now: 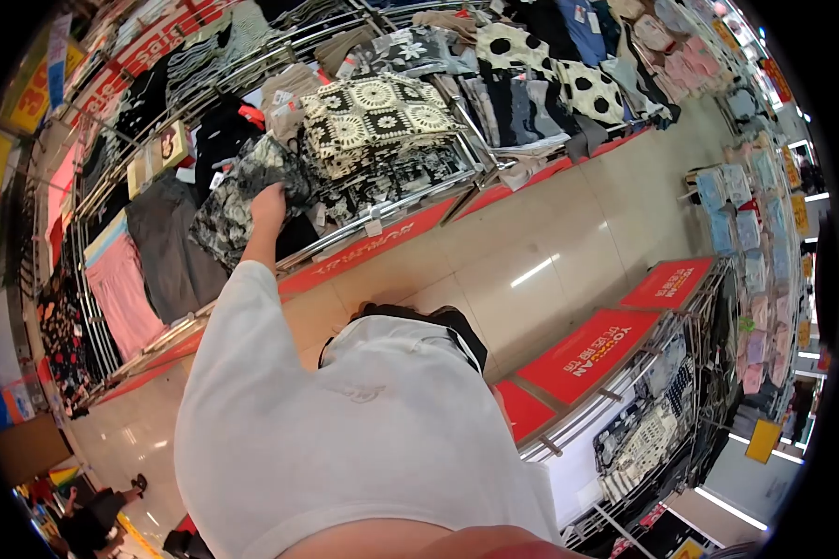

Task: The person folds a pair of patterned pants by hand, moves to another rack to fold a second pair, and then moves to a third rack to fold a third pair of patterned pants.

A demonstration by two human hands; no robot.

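My left hand (268, 197) reaches out to the clothes rack, its fingers partly lost in a rumpled black-and-grey patterned garment (238, 207) that it grips. Just right of the hand lies a neat stack of black-and-cream patterned clothes (378, 116), the top one with square flower motifs. Grey folded trousers (168, 247) hang over the rack to the left, beside a pink garment (126, 298). Black clothing (222, 130) with tags lies beyond the hand. My right hand is out of sight; the white shirt covers much of the lower middle.
Metal rails with a red sign strip (368, 247) edge the rack in front. Across the tiled aisle (550, 233) stands another rack with red signs (587, 349). Packaged goods (722, 200) hang at far right. Another person (93, 522) is at lower left.
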